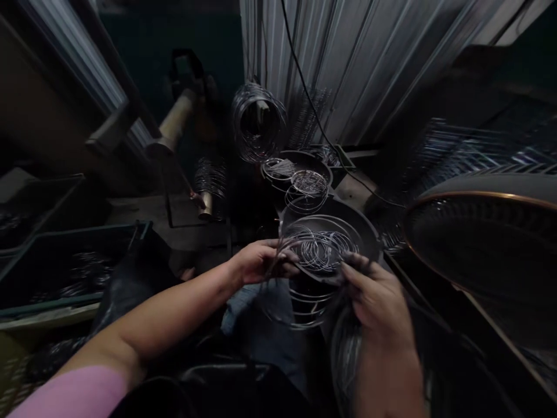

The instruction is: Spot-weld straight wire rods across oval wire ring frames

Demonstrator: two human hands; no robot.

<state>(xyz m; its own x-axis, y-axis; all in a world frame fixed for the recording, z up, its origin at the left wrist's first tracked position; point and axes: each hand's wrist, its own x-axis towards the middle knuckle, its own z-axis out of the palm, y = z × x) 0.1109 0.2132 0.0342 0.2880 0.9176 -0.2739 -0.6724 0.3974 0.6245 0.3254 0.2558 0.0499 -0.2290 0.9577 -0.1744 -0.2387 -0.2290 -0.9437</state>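
Note:
My left hand (260,261) is closed, its fingers pinched round a bunch of thin wire rings (319,251). My right hand (378,295) is also closed on the same bunch from the right side, with more rings hanging below it (346,354). The rings are held just above a dark round pan (369,232) that has more wire rings lying in it. The scene is dim and the fingertips are partly hidden by the wires.
A second dark pan with wire rings (304,174) stands behind the first. A coil of rings (257,122) hangs further back by a corrugated metal wall (369,58). A fan guard (487,232) fills the right. A green crate (65,261) stands at the left.

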